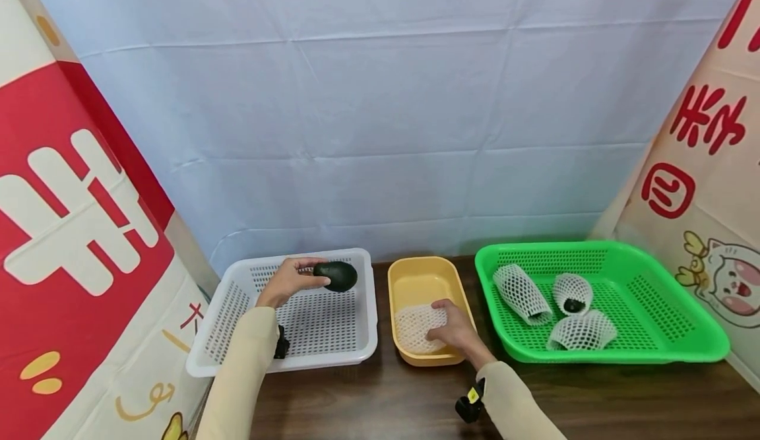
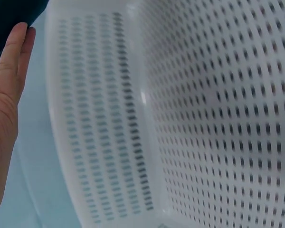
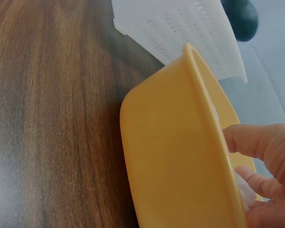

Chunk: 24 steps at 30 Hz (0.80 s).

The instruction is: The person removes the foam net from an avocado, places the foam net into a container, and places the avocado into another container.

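Observation:
My left hand (image 1: 292,283) holds a dark green avocado (image 1: 336,276) by its side, above the white perforated basket (image 1: 369,308). At the upper left of the left wrist view, the fingers (image 2: 9,64) lie against the avocado (image 2: 12,19). My right hand (image 1: 456,328) reaches into the yellow tray (image 1: 424,270), where a white foam net sleeve (image 1: 415,328) lies. Thumb and fingers are spread apart at the sleeve's right side. In the right wrist view the tray's wall (image 3: 175,142) partly hides the sleeve (image 3: 245,190).
To the right, a green basket (image 1: 671,351) carries three netted pieces: a long sleeve (image 1: 521,295), a small one (image 1: 572,293) with a dark thing inside, and another sleeve (image 1: 583,330). All three containers stand on a dark wooden table (image 1: 368,407) before a pale cloth (image 1: 380,130).

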Each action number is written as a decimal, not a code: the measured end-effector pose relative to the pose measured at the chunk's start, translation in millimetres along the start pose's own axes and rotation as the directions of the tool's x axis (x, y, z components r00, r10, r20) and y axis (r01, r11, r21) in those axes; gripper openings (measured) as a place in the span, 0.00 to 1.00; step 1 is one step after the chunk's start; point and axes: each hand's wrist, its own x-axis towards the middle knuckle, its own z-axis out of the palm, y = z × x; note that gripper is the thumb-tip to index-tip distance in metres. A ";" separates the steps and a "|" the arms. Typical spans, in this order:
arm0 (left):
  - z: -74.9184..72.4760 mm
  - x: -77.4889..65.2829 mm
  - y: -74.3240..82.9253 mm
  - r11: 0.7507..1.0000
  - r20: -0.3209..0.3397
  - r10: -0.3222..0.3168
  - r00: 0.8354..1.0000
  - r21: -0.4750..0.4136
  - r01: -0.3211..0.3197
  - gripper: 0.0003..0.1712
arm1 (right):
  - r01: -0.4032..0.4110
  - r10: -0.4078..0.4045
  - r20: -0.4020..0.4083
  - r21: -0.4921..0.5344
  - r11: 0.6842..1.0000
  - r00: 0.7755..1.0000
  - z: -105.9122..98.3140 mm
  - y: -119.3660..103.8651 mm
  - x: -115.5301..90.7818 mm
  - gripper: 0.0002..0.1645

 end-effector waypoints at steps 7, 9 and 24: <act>3.9 12.6 -22.2 0.984 0.005 -0.108 0.994 0.144 0.107 0.30 | -0.015 0.015 0.011 -0.009 1.000 1.000 3.6 0.3 -2.4 0.37; 6.3 14.3 -27.9 0.982 0.025 -0.130 0.991 0.140 0.126 0.30 | -0.008 0.008 0.015 -0.029 1.000 1.000 4.5 -0.1 -2.3 0.37; 13.7 24.0 -44.6 0.980 0.128 -0.194 0.973 0.073 0.186 0.32 | 0.052 -0.042 0.047 -0.220 0.974 0.998 8.2 -0.3 4.5 0.36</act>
